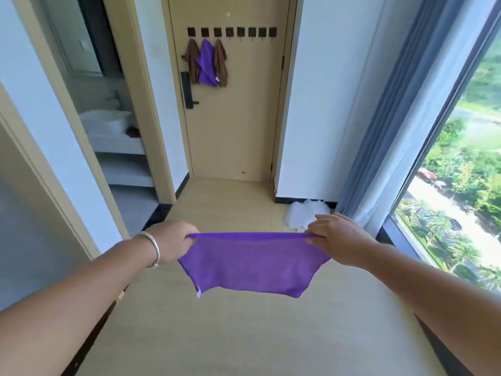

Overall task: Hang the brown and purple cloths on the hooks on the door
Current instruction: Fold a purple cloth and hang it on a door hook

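Observation:
A purple cloth (250,264) hangs stretched flat between my two hands in front of me. My left hand (174,241) grips its left top corner and my right hand (336,237) grips its right top corner. Straight ahead is the beige door (235,118) with a row of several dark hooks (231,32) near its top. On the leftmost hooks hang a brown cloth (192,61), a second purple cloth (206,63) and another brown cloth (221,63). The hooks to their right are bare.
A black door handle (187,90) sits below the hung cloths. A bathroom doorway with a white sink (105,122) opens on the left. A white crumpled cloth (305,214) lies on the floor by the grey curtain (379,131) and window at right.

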Action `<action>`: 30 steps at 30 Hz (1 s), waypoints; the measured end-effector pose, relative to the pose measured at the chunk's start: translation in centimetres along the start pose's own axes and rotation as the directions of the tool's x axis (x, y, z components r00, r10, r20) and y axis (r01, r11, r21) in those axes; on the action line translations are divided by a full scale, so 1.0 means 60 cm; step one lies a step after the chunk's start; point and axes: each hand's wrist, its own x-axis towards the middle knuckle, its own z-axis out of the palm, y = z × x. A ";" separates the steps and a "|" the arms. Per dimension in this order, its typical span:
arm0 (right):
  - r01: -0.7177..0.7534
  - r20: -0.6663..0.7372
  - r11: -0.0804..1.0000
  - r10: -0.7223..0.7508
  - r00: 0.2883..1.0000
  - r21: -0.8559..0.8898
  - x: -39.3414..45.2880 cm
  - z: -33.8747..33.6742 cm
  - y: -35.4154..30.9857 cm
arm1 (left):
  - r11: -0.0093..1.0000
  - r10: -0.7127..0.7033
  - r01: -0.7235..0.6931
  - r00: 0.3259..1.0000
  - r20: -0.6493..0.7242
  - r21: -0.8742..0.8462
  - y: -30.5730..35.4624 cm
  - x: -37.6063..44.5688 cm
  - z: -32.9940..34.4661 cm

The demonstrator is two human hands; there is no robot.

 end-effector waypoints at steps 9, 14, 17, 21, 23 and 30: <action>-0.056 -0.217 0.996 0.041 0.975 -0.063 0.002 -0.290 0.003 | 0.981 0.047 0.003 0.966 -0.254 0.193 0.108 -0.032 -0.273; -0.074 -0.277 0.992 0.044 0.960 -0.100 -0.003 -0.373 0.013 | 0.973 0.073 0.005 0.941 -0.330 0.231 0.140 -0.041 -0.335; -0.075 -0.293 0.987 0.032 0.955 -0.138 0.005 -0.390 0.019 | 0.969 0.073 0.019 0.930 -0.360 0.245 0.147 -0.030 -0.341; -0.091 -0.326 0.989 0.048 0.944 -0.119 0.042 -0.399 0.019 | 0.979 0.091 -0.002 0.897 -0.432 0.203 0.134 0.002 -0.346; -0.093 -0.357 0.993 0.063 0.932 -0.070 0.078 -0.398 0.021 | 0.988 0.087 -0.017 0.877 -0.473 0.150 0.117 0.031 -0.353; -0.132 -0.470 0.989 0.145 0.871 0.062 0.274 -0.384 0.007 | 0.997 0.055 -0.014 0.831 -0.553 0.078 0.024 0.186 -0.395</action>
